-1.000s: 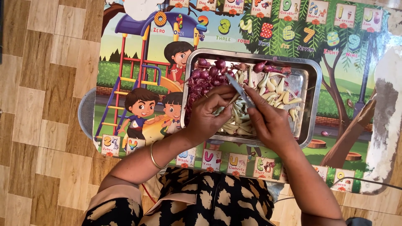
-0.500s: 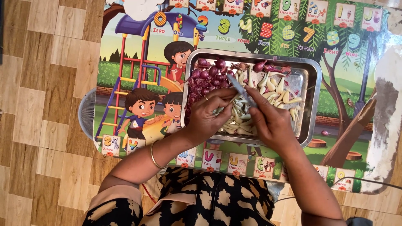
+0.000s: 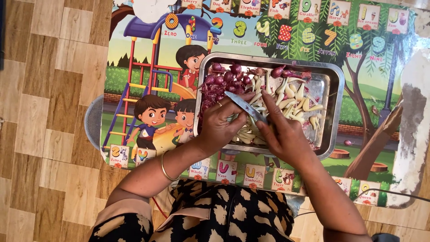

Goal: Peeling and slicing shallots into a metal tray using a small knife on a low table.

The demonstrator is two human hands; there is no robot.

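Note:
A steel tray sits on a colourful picture table. Small purple onions fill its left part, and pale peeled cloves lie in the middle and right. My left hand curls over the tray's left half, its fingertips pinching a small pale clove that is mostly hidden. My right hand grips a knife, whose blade points up and left against my left fingertips. A thin gold bangle circles my left wrist.
The table top is printed with cartoon children, a slide, a tree, numbers and letter cards. A worn white patch runs down its right edge. A grey round object pokes out at the table's left. Wooden tile floor lies to the left.
The knife blade has shifted a little down and left, closer to my left fingertips. Both hands stay over the tray in nearly the same place.

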